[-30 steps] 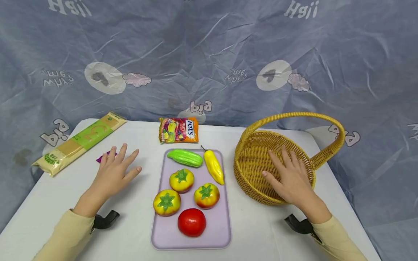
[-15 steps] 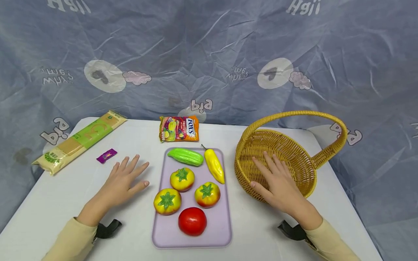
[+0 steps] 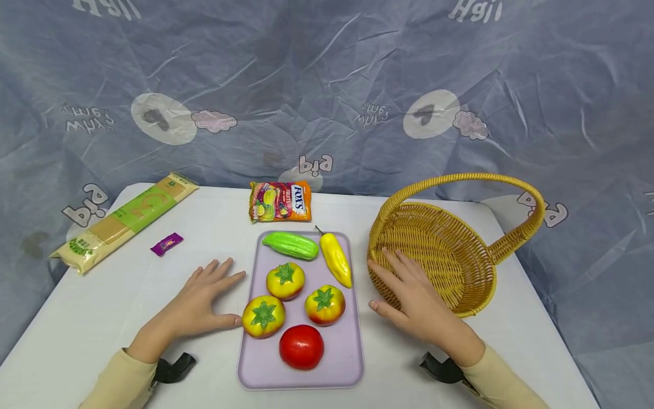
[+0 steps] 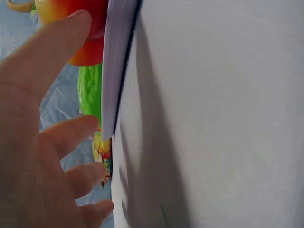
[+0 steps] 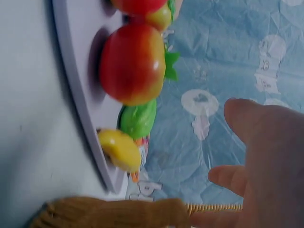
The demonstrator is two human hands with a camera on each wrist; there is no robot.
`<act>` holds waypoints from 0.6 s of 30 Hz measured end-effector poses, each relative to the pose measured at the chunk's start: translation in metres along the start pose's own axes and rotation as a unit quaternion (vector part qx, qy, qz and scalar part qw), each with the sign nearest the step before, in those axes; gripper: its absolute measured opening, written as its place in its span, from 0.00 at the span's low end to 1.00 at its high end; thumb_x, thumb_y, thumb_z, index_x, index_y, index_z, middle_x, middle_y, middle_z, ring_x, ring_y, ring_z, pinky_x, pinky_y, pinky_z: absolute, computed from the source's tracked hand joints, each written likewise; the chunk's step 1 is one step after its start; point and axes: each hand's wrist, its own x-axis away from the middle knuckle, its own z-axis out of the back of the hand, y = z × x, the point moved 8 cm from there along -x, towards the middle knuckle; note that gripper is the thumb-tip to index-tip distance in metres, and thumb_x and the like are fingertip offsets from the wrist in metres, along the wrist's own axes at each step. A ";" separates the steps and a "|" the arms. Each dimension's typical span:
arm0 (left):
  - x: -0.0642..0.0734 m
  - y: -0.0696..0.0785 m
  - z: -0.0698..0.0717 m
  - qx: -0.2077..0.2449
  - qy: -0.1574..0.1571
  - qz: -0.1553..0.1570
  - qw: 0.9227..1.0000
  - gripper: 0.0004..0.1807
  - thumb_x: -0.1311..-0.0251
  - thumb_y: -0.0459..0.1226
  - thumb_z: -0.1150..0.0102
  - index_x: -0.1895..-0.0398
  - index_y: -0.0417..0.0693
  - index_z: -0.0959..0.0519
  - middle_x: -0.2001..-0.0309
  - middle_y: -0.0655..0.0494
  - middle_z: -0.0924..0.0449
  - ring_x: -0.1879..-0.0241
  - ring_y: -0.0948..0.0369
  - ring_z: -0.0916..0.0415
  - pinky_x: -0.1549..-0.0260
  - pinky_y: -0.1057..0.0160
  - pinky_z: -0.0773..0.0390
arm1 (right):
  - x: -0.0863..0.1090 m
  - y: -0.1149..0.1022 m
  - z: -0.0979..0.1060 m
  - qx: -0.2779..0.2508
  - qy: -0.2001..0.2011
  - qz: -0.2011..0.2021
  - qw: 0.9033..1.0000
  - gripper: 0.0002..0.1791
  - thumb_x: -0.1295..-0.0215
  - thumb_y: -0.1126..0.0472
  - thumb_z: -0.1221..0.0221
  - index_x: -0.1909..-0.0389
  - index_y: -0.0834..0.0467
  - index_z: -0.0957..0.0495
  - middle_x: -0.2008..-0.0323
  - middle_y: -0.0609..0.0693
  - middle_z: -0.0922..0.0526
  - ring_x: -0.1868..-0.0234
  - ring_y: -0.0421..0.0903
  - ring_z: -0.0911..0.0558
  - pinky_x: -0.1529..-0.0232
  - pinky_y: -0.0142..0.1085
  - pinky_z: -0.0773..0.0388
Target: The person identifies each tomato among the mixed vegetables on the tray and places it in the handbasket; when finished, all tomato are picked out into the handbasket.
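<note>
Fingers spread, my left hand (image 3: pixel 201 307) is at the left edge of a lilac tray (image 3: pixel 265 369), its thumb tip right at a yellow-and-red toy fruit with a green leafy top (image 3: pixel 263 318). My right hand (image 3: pixel 421 304) overlaps the near left rim of a wicker basket (image 3: pixel 434 255) in the head view, fingers extended and holding nothing. Two similar fruits (image 3: pixel 325 305), a red tomato (image 3: pixel 301 347), a ridged green vegetable (image 3: pixel 290 245) and a yellow pepper (image 3: pixel 335 260) lie on the tray. The right wrist view shows the right thumb (image 5: pixel 237 116) away from the fruit.
Behind the tray lies a Fox's candy bag (image 3: pixel 280 202). A small purple wrapped candy (image 3: pixel 167 243) and a long noodle packet (image 3: pixel 128 222) are at the left. The basket's tall handle (image 3: pixel 460 179) arches up at the right; a grey printed sheet (image 3: pixel 327 85) hangs behind the table.
My left hand has moved right to the tray, uncovering the purple candy; the leftmost fruit has shifted slightly right. My right hand has moved left from over the basket's middle to its rim.
</note>
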 end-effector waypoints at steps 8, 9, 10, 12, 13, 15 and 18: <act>-0.001 0.006 -0.009 0.000 -0.008 -0.011 1.000 0.46 0.55 0.60 0.25 0.30 0.55 0.25 0.23 0.38 0.38 0.25 0.28 0.47 0.31 0.22 0.50 | -0.006 -0.026 -0.009 -0.020 0.006 0.061 0.998 0.35 0.35 0.41 0.36 0.30 0.51 0.27 0.25 0.62 0.33 0.24 0.67 0.36 0.27 0.66 0.39; -0.001 0.007 -0.010 0.001 -0.009 -0.011 1.000 0.46 0.55 0.60 0.25 0.30 0.55 0.25 0.23 0.39 0.39 0.25 0.28 0.47 0.30 0.22 0.50 | -0.007 -0.029 -0.011 -0.024 0.005 0.067 0.997 0.35 0.35 0.41 0.36 0.31 0.52 0.26 0.26 0.62 0.32 0.24 0.67 0.36 0.27 0.66 0.39; -0.001 0.008 -0.011 0.003 -0.008 -0.013 1.000 0.46 0.55 0.59 0.25 0.30 0.55 0.25 0.23 0.39 0.39 0.25 0.29 0.47 0.31 0.22 0.50 | -0.007 -0.032 -0.013 -0.025 0.003 0.071 0.997 0.34 0.34 0.41 0.36 0.31 0.51 0.26 0.26 0.62 0.32 0.24 0.67 0.35 0.27 0.66 0.38; -0.001 0.010 -0.013 0.009 -0.008 -0.018 1.000 0.44 0.54 0.57 0.25 0.31 0.55 0.24 0.22 0.41 0.39 0.25 0.29 0.46 0.31 0.22 0.49 | -0.009 -0.037 -0.017 -0.023 0.005 0.080 0.997 0.33 0.33 0.40 0.38 0.32 0.51 0.25 0.27 0.63 0.30 0.25 0.67 0.33 0.27 0.65 0.37; -0.001 0.011 -0.014 0.013 -0.009 -0.021 1.000 0.44 0.54 0.56 0.25 0.31 0.55 0.24 0.22 0.41 0.39 0.25 0.29 0.46 0.31 0.22 0.49 | -0.010 -0.039 -0.018 -0.022 0.008 0.083 0.996 0.32 0.32 0.39 0.38 0.33 0.51 0.24 0.28 0.63 0.29 0.26 0.67 0.33 0.27 0.65 0.37; -0.001 0.014 -0.016 0.022 -0.009 -0.027 0.999 0.43 0.53 0.55 0.25 0.31 0.54 0.24 0.22 0.42 0.39 0.25 0.29 0.46 0.31 0.22 0.49 | -0.012 -0.044 -0.020 -0.024 0.016 0.089 0.996 0.31 0.32 0.39 0.39 0.34 0.52 0.23 0.29 0.62 0.27 0.27 0.66 0.31 0.27 0.65 0.38; -0.002 0.016 -0.020 0.032 -0.010 -0.034 0.999 0.42 0.53 0.54 0.25 0.32 0.54 0.23 0.22 0.44 0.38 0.25 0.29 0.45 0.32 0.21 0.49 | -0.014 -0.051 -0.022 -0.034 0.024 0.096 0.994 0.30 0.33 0.41 0.37 0.36 0.52 0.22 0.31 0.61 0.25 0.27 0.63 0.29 0.27 0.63 0.36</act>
